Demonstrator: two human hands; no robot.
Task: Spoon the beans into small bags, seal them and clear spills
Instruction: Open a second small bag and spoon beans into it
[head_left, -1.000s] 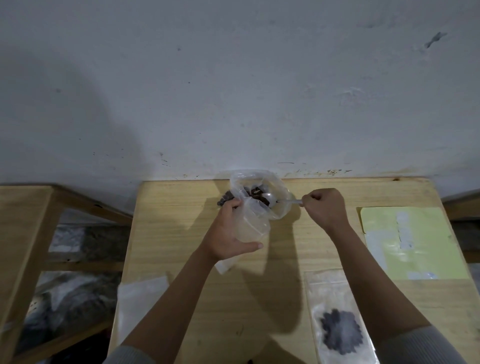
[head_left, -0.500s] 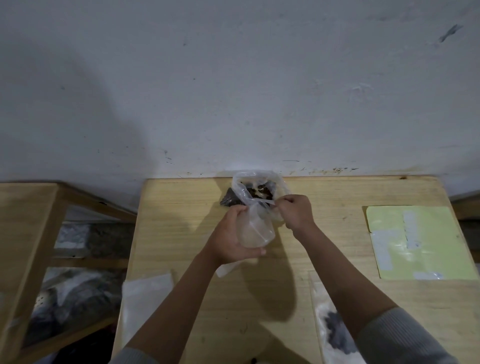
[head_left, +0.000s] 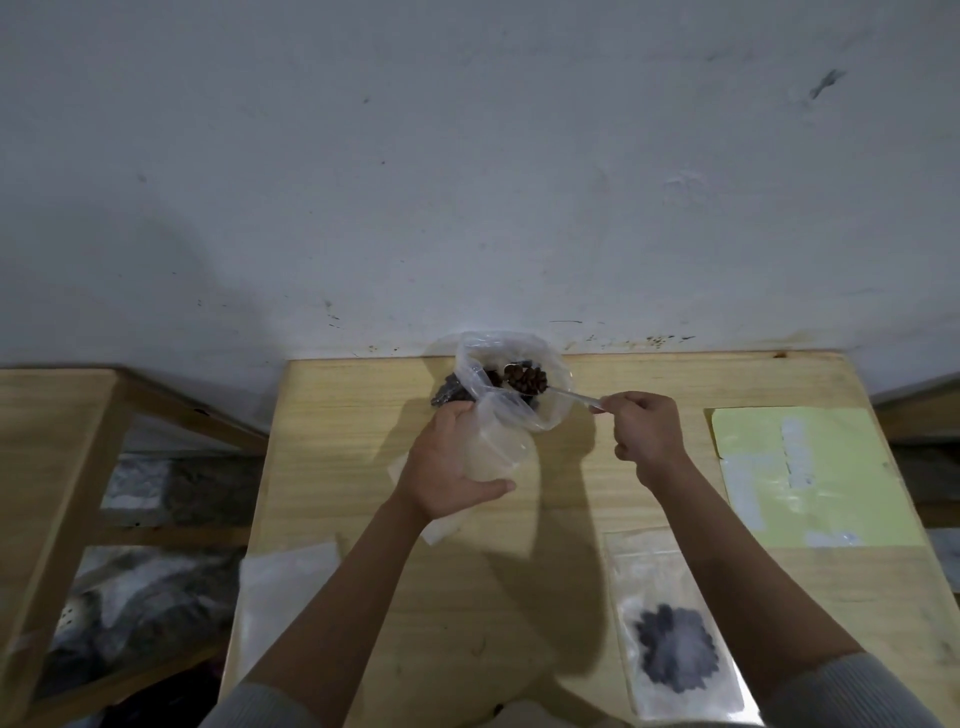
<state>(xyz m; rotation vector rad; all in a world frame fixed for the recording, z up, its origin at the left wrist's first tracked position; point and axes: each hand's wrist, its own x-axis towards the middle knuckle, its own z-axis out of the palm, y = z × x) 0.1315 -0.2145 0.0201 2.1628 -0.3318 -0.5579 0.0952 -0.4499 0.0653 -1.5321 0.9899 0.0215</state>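
A large clear plastic bag (head_left: 550, 364) of dark beans stands at the table's far edge by the wall. My right hand (head_left: 641, 434) pinches the handle of a metal spoon (head_left: 569, 395) whose bowl carries a heap of beans (head_left: 527, 379) above that bag's mouth. My left hand (head_left: 449, 465) grips a small clear bag (head_left: 498, 447), held upright with its mouth open just below the spoon. A sealed small bag (head_left: 670, 631) with beans lies flat at the near right.
The wooden table (head_left: 597, 519) abuts a white wall. A yellow-green sheet (head_left: 810, 467) lies at the right. An empty clear bag (head_left: 283, 587) lies at the near left edge. A wooden shelf frame (head_left: 67, 426) stands left, with bundles under it.
My right hand drew back to the right out of the big bag, lifting the spoon loaded with beans. My left hand kept hold of the small bag.
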